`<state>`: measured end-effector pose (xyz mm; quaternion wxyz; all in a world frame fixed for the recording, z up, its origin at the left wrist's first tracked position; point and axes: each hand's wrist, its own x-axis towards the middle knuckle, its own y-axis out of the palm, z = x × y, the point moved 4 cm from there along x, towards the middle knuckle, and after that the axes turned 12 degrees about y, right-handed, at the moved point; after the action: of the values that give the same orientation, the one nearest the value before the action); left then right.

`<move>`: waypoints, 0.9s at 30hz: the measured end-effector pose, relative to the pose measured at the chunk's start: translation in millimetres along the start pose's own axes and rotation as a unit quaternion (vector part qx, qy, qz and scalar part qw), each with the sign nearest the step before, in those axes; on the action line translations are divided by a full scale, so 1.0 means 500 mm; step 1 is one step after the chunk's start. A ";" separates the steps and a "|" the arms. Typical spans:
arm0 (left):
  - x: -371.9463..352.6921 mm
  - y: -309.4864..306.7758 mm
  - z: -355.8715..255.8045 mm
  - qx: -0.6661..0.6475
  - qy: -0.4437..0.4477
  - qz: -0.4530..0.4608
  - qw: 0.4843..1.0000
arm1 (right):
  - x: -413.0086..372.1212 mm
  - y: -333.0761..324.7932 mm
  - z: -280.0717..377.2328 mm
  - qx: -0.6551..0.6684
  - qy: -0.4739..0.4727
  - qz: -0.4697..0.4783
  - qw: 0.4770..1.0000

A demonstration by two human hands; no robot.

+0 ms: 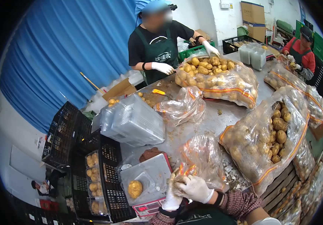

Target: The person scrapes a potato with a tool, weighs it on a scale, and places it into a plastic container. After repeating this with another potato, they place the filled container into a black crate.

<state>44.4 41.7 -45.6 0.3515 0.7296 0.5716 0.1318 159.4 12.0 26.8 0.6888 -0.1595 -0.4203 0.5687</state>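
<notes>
My left hand (173,193), in a white glove, is closed in front of me beside the scale. Against it presses my right hand (196,189), also gloved, with its fingers curled. What lies between them is hidden. Just beyond the fingertips is a crumpled clear plastic bag (203,152) with orange stripes. To the left, a single potato (135,189) sits in a clear plastic tray (152,179) on the digital scale (148,208), whose red display is lit. Behind the scale lies a brown cloth (150,154).
A large open sack of potatoes (280,136) stands at right. Stacked clear containers (133,122) are at left, by a black crate (112,176) holding packed potatoes. Across the table, a person (159,45) handles another potato sack (221,84); a second person (302,52) works far right. A yellow-handled knife (159,91) lies there.
</notes>
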 end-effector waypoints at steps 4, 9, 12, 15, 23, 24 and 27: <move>-0.010 0.008 -0.014 -0.035 -0.038 -0.005 0.999 | 0.047 0.023 -0.116 0.043 0.239 0.002 0.970; -0.012 0.019 -0.044 -0.276 -0.142 0.016 0.950 | 0.041 -0.035 -0.187 0.101 0.301 -0.123 0.940; -0.003 -0.003 -0.026 -0.349 -0.171 -0.034 0.921 | 0.041 -0.073 -0.109 0.202 0.246 -0.137 0.938; -0.005 -0.013 -0.004 -0.190 -0.109 -0.039 0.975 | 0.020 -0.050 -0.018 0.110 -0.003 -0.106 0.988; -0.060 0.000 -0.061 0.013 -0.002 0.086 0.996 | 0.032 0.044 -0.234 0.005 0.196 -0.057 0.979; -0.055 0.015 -0.077 0.028 0.010 0.099 0.995 | 0.045 0.026 -0.225 0.004 0.192 -0.059 0.980; -0.041 0.012 -0.078 0.074 0.015 0.094 0.993 | 0.035 -0.062 -0.160 0.045 0.262 -0.088 0.960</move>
<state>19.1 36.1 -9.3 0.2737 0.8021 0.5139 0.1328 240.1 39.5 7.6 0.8285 -0.2344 -0.2115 0.4624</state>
